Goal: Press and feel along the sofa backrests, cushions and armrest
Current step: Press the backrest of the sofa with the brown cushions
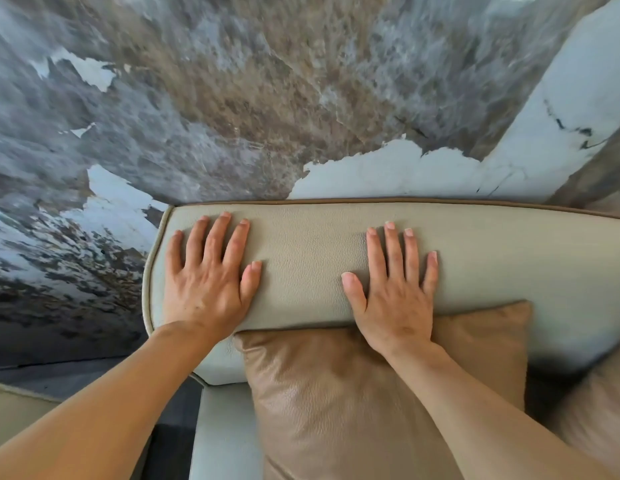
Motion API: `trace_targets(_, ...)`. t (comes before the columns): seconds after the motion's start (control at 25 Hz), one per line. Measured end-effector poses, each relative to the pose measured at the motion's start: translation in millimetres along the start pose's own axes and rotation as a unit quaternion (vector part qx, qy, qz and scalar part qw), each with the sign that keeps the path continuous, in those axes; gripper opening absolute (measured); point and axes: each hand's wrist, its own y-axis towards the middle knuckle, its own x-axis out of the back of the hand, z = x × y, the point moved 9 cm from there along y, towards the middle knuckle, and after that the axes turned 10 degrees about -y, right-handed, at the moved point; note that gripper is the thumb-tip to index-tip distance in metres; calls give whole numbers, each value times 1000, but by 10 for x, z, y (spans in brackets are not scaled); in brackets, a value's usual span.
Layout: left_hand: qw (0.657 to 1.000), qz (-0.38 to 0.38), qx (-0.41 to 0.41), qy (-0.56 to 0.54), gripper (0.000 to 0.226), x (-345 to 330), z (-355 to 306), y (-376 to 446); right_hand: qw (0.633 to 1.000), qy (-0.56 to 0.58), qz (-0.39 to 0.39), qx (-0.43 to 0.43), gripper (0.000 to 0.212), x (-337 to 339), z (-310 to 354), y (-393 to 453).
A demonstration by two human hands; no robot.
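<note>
A cream leather sofa backrest [301,251] with tan piping runs across the middle of the head view. My left hand [208,278] lies flat on its left end, palm down, fingers spread. My right hand [395,289] lies flat further right on the same backrest, fingers spread, its wrist over a tan leather cushion [336,403] that leans against the backrest. Neither hand holds anything.
A grey and brown marbled wall [232,98] with white patches rises right behind the backrest. A pale seat surface [225,427] shows left of the cushion. A second brown cushion [595,410] sits at the right edge. A dark gap and another pale edge [17,410] lie at lower left.
</note>
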Motion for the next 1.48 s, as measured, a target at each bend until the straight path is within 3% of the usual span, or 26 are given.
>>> trace_targets(0.24, 999, 31, -2, -13, 71, 275, -193, -143, 999, 33, 18, 24, 72, 456, -245, -276)
trace_targets(0.52, 992, 8, -74, -105, 68, 598, -1951, -231, 1000, 2, -9, 3, 69, 1075, -1554, -514)
trace_targets(0.8, 986, 7, -124, -115, 68, 469, -3489, -209, 997, -37, -32, -54, 70, 1271, -3083, -696)
trace_targets(1.08, 985, 17, -156, -67, 69, 114, -4392, -160, 995, -61, -18, -82, 69, 1046, -4057, -778)
trace_targets(1.48, 982, 22, -186, -8, 68, -901, -4611, 142, 994, -14, 22, -110, 67, -77, -4479, -596)
